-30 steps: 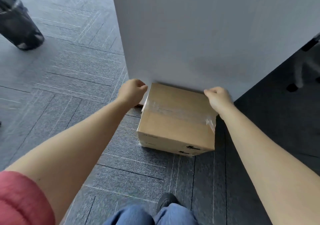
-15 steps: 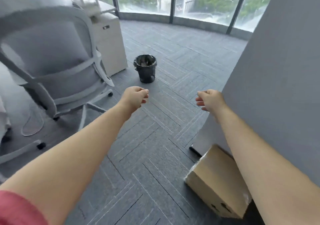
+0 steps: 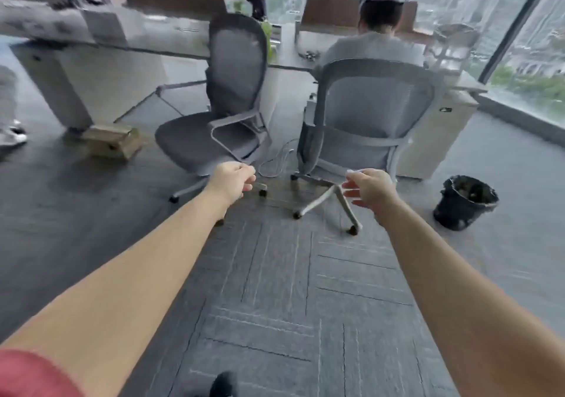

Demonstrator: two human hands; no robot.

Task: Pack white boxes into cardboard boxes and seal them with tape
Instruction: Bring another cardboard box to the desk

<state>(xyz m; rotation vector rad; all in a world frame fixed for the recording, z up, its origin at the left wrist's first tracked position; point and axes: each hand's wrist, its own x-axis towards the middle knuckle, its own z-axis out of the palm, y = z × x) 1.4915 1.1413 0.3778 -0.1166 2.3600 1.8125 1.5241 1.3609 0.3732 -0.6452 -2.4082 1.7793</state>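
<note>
1. hands: the left hand (image 3: 233, 179) is held out ahead at about waist level with its fingers loosely curled, holding nothing. the right hand (image 3: 368, 188) is likewise held out, fingers relaxed and slightly spread, holding nothing. both are in the air, touching no object.

2. location of task item: one cardboard box (image 3: 113, 140) lies on the carpet at the far left, beside the foot of the desk (image 3: 101, 41) and well apart from both hands. the picture is blurred there; whether it is taped or open cannot be told. no white boxes and no tape are visible.

3. handling, as a judgement: corrugated card of that build should be stiff on its edges and light unless packed. the faces are likely smooth, and slicker where taped. best taken with one hand on each of two opposite sides, low down, palms pressing inward, not by the flaps.

4. surroundings: an empty mesh office chair (image 3: 227, 103) stands between the hands and the desk. a second chair (image 3: 371, 121) to its right is occupied by a seated person (image 3: 377, 44) facing away. a black bin (image 3: 466, 202) stands on the floor at the right. a white cable (image 3: 276, 164) loops on the carpet between the chairs. another person's shoe (image 3: 12, 135) shows at the far left edge.

5. obstructions, as a judgement: the empty chair's wheeled base and the cable lie nearest the direct line ahead; the route left toward the box runs over open carpet. the cable is a trip risk.
</note>
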